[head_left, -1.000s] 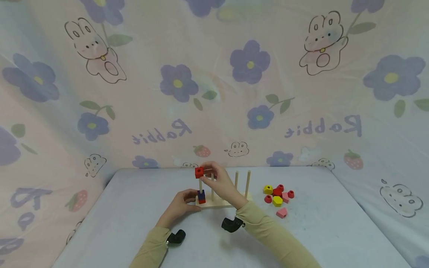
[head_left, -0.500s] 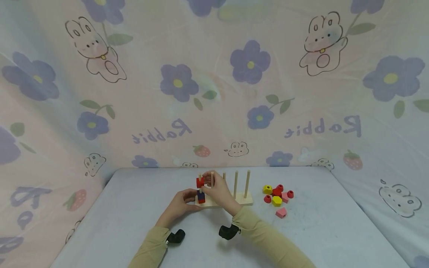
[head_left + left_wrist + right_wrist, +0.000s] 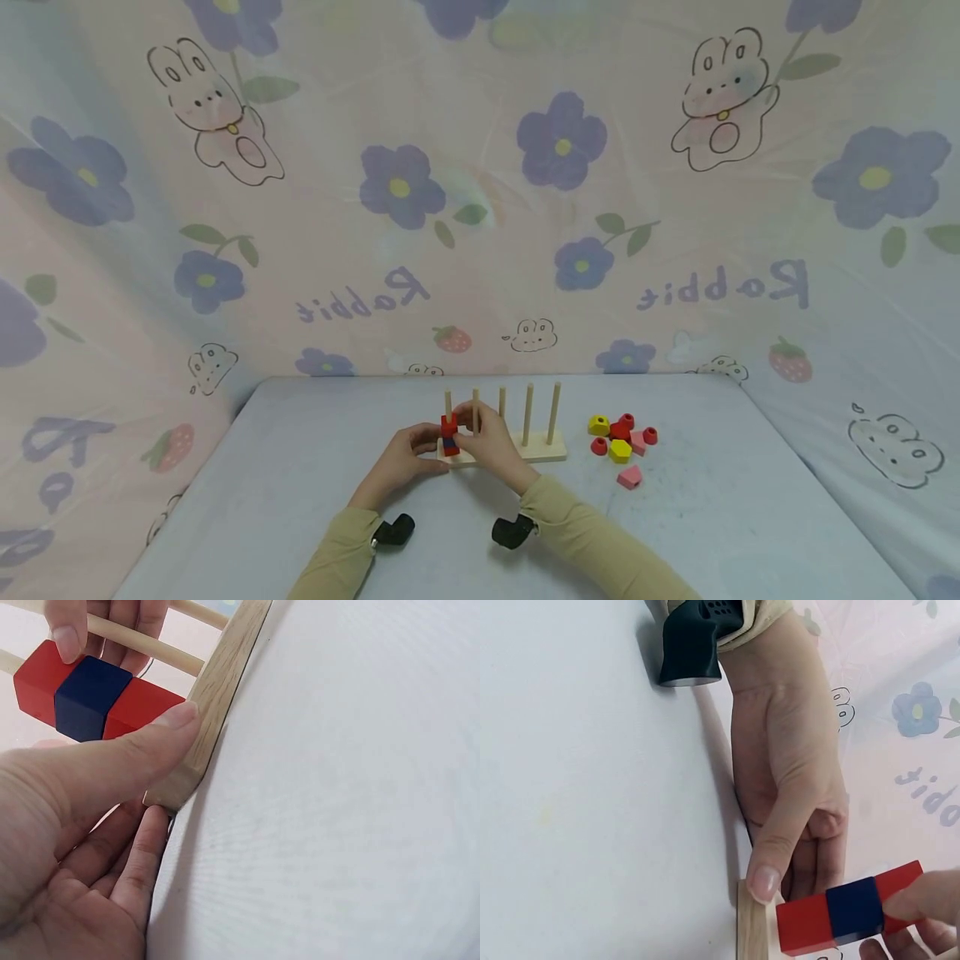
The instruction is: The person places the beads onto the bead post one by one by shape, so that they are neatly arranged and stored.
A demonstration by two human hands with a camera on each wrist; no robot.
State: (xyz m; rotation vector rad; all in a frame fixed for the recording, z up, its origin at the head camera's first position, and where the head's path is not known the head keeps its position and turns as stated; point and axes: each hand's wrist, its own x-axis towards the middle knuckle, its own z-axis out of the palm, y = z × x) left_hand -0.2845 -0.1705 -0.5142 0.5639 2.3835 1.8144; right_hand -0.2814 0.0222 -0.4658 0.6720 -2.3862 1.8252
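The left hand (image 3: 405,456) curls round the wooden base's (image 3: 543,448) end at centre; the right hand (image 3: 491,440) pinches the upper red block (image 3: 36,684). Coloured pieces (image 3: 620,451) lie right of centre.

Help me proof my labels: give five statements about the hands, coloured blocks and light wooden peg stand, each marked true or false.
1. A dark blue square block sits between two red square blocks. True.
2. The right hand touches the upper red block. True.
3. Every peg of the light wooden five-peg stand bears blocks. False: the rightmost peg is bare.
4. The left hand holds a yellow hexagonal block. False: it grips the stand's left end.
5. The nearest pink angular block lies right of the stand. True.
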